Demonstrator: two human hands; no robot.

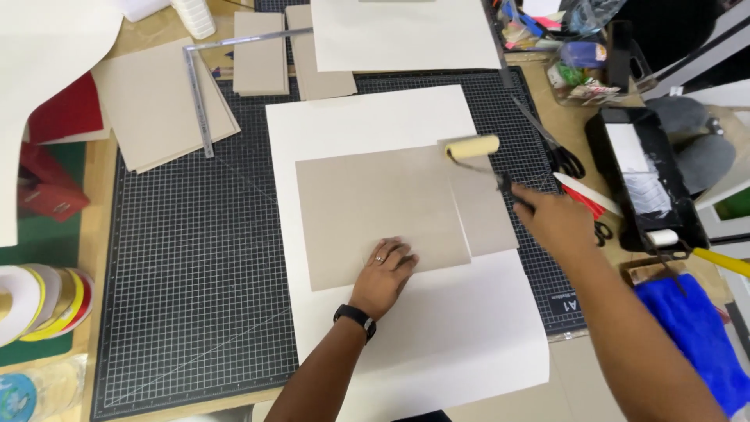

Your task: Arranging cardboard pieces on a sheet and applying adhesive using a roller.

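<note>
My left hand [384,275] presses flat on the near edge of a grey board [375,203], fingers spread, a ring on one finger and a black watch on the wrist. The board lies on a large white sheet [437,336] on a black gridded cutting mat [195,273]. My right hand [551,219] grips the dark handle of a small paint roller [473,147]. Its cream foam head rests on a narrower grey board strip [488,211] at the big board's right edge.
A black paint tray [641,184] with white glue and a second roller [664,237] sits at right, above a blue cloth [699,336]. Scissors [562,156] lie beside the mat. More grey boards [160,101], a metal square [199,101] and tape rolls [39,301] are at left.
</note>
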